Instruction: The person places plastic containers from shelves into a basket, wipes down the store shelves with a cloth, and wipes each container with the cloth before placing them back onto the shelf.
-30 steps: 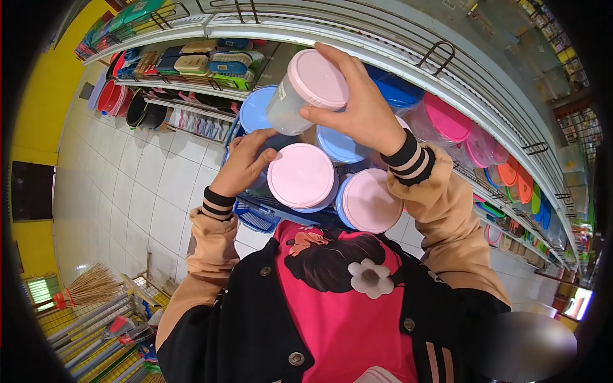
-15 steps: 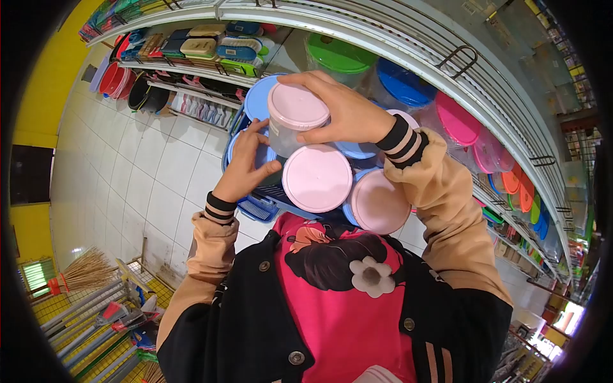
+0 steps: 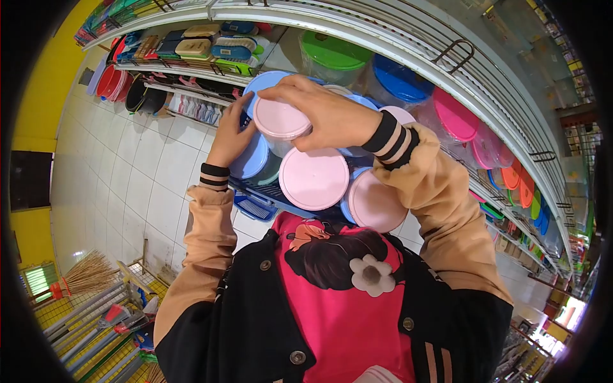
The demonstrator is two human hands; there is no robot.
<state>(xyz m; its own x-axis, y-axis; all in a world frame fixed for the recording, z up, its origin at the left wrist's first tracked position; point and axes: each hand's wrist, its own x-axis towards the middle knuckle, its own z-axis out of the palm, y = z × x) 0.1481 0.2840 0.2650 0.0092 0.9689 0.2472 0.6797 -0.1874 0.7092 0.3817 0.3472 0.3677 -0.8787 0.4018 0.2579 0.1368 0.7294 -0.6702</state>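
My right hand [image 3: 322,115] is closed around a clear plastic container with a pink lid [image 3: 279,117], fingers over the lid and thumb at its near side. My left hand [image 3: 231,135] is just left of it, thumb apart from the fingers, beside a blue-lidded container [image 3: 250,158]. Its fingertips reach the edge of another blue lid [image 3: 265,82]; whether they touch is unclear. Nearer my body, a pink-lidded container [image 3: 314,179] and a second pink-lidded one [image 3: 378,201] rest on the pile. Under them is a blue basket [image 3: 255,205], mostly hidden.
Metal shelving [image 3: 370,32] curves along the far and right sides. It holds tubs with green [image 3: 335,50], blue [image 3: 401,80] and bright pink lids [image 3: 455,115]. Brushes [image 3: 195,48] lie on the far-left shelf. White floor tiles [image 3: 153,166] stretch left; brooms [image 3: 89,274] stand at lower left.
My right hand has moved the pink-lidded container slightly left and lower in view. My left hand has shifted left and away from the container's side, toward the blue lids.
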